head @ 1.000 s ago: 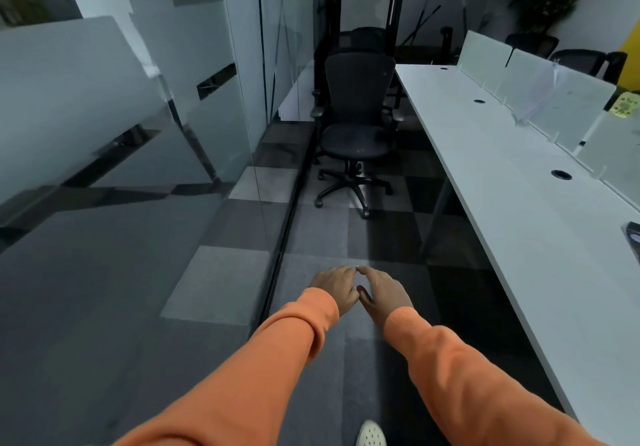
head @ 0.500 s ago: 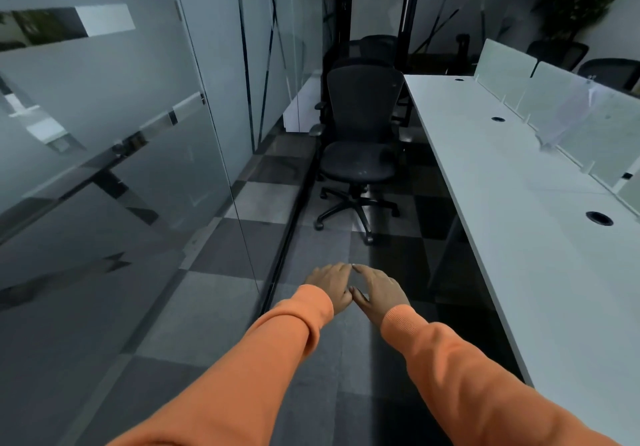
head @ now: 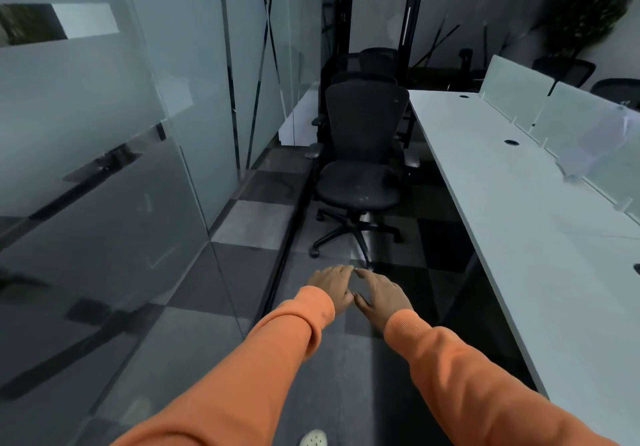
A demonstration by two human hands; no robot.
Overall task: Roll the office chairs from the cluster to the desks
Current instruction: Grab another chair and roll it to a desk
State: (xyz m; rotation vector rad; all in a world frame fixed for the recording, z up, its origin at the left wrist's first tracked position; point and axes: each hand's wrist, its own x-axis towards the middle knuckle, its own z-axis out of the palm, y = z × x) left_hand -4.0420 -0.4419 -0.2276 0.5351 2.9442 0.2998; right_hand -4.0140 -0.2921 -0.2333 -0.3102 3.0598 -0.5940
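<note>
Along the aisle edge of the long white desk (head: 502, 203), our left hand (head: 330, 286) and right hand (head: 381, 293) stretch out flat, fingers straight, holding nothing. The black office chair (head: 360, 155) stands farther along that edge, untouched.

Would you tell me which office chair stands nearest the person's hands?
The front office chair, its seat turned toward the left hand and right hand; the other chairs stand behind its backrest.

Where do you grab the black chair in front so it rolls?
Probably by its two armrests, coming from the front. The chair faces this way, seat first, and more chairs crowd behind its back, so the top is harder to reach. The left hand and right hand hold nothing.
</note>
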